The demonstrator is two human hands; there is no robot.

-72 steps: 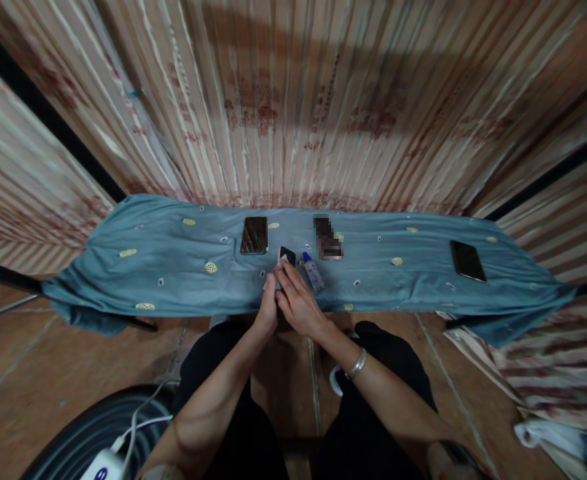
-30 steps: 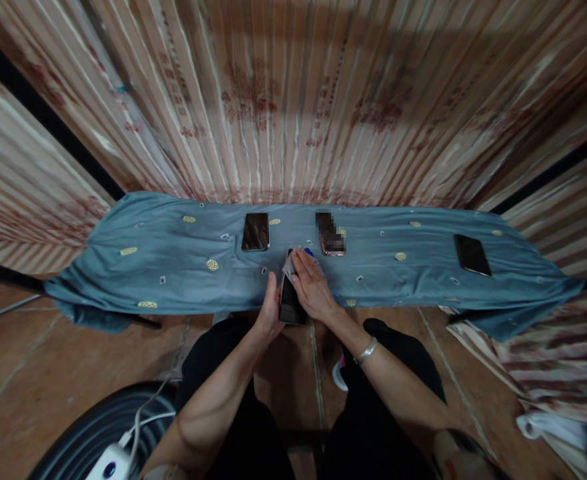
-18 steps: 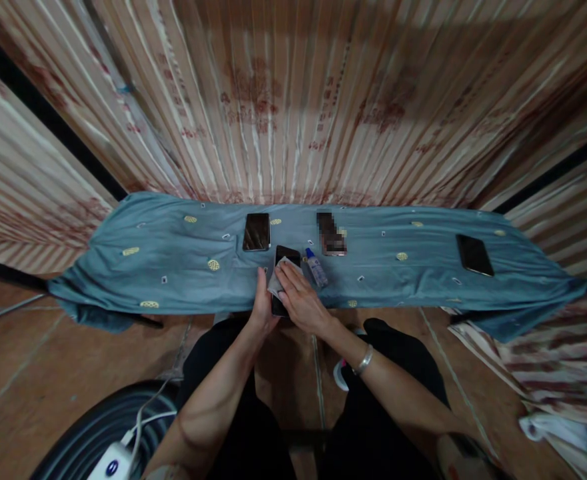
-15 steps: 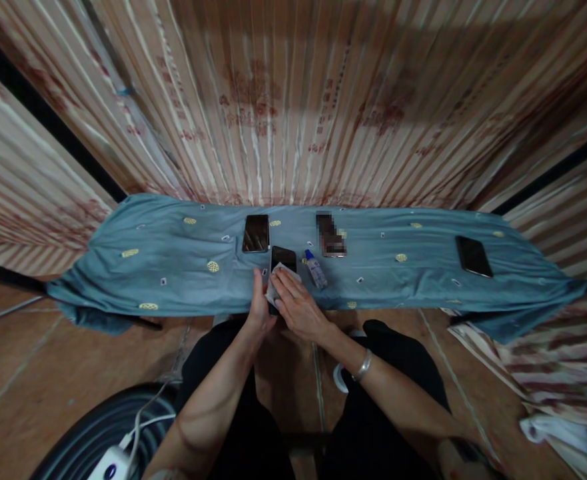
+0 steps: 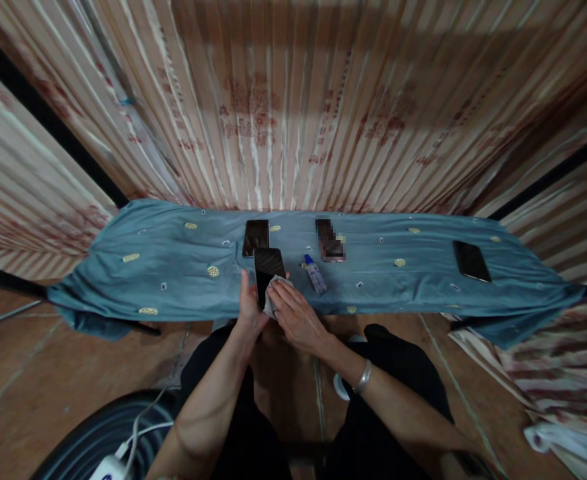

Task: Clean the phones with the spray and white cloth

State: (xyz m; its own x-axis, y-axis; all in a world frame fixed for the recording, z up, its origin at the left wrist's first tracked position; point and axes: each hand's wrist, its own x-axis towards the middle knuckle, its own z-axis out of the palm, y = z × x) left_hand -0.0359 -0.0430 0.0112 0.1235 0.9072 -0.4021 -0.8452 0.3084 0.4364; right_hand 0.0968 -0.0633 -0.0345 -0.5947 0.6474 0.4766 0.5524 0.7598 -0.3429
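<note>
A black smartphone (image 5: pixel 268 265) is gripped by my left hand (image 5: pixel 249 308), with the thumb along its left edge. My right hand (image 5: pixel 296 313) presses a pale grey cloth (image 5: pixel 272 305) onto the phone's lower right part, fingers closed over the cloth. Just beyond the held phone lies another dark phone (image 5: pixel 256 235), flat on the blue cloth cover. To the right of my right hand, a small clear bottle with a blue cap (image 5: pixel 316 275) rests on its side.
The blue patterned cover (image 5: pixel 173 273) drapes a long narrow table. A partly blurred phone (image 5: pixel 331 241) lies behind the bottle, and one more phone (image 5: pixel 472 261) at the right. Curtains (image 5: pixel 283 100) hang behind. A white power strip (image 5: pixel 110 469) sits at lower left.
The held phone has shifted left, and more of its screen shows. My right hand with the cloth has slid down towards the phone's lower right side.
</note>
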